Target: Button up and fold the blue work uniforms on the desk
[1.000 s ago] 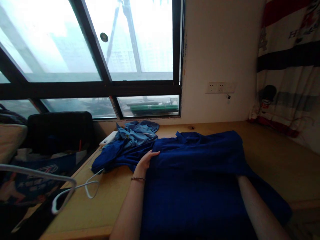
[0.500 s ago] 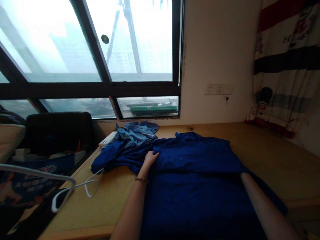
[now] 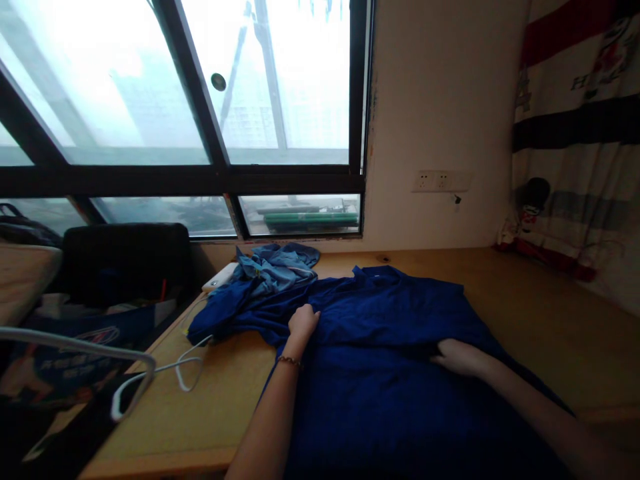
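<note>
A dark blue shirt (image 3: pixel 385 373) lies spread on the wooden desk (image 3: pixel 210 407), its collar toward the window. My left hand (image 3: pixel 302 321) rests on the shirt's left shoulder with the fingers curled onto the cloth. My right hand (image 3: pixel 457 357) lies on the shirt's right side, and its fingertips slip under a fold of the cloth. A crumpled heap of lighter blue clothes (image 3: pixel 260 280) sits just beyond my left hand.
A white cable (image 3: pixel 187 367) loops over the desk's left edge, near a white device (image 3: pixel 219 277). A black chair back (image 3: pixel 125 260) and a white hanger (image 3: pixel 75 343) stand left. Wall sockets (image 3: pixel 441 181) and a striped curtain (image 3: pixel 575 153) are right.
My right hand has come out from under the shirt's folded part and now shows on top. My left hand has curled its fingers on the shoulder. The fold lies flatter.
</note>
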`<state>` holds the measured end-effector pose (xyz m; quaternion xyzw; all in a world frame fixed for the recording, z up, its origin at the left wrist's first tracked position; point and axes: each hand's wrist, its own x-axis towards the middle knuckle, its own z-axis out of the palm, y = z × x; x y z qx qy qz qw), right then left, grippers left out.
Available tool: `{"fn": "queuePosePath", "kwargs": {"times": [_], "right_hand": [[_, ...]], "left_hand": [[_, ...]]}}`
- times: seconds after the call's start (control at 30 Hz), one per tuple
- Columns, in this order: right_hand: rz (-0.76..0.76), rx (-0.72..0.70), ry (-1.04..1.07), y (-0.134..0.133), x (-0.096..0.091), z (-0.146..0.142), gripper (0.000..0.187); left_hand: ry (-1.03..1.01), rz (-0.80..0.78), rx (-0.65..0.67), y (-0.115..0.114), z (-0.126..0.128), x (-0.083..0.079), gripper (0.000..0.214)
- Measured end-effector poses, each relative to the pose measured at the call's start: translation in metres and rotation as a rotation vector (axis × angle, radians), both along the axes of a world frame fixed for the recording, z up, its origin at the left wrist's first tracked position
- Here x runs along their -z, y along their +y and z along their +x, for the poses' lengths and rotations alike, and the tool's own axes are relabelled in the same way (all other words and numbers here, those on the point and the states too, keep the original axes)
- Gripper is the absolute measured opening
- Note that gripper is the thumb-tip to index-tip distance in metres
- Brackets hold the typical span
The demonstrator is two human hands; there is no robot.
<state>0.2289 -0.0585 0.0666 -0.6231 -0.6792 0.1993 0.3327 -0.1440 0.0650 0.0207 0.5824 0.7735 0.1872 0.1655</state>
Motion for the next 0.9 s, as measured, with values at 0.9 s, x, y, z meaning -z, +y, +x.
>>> {"fn": "queuePosePath", "kwargs": {"times": [0.9], "right_hand": [[-0.01, -0.262, 0.583, 0.038, 0.045, -0.067, 0.068]], "left_hand": [[-0.789, 0.598, 0.616, -0.081, 0.066, -0.151, 0.022]]}}
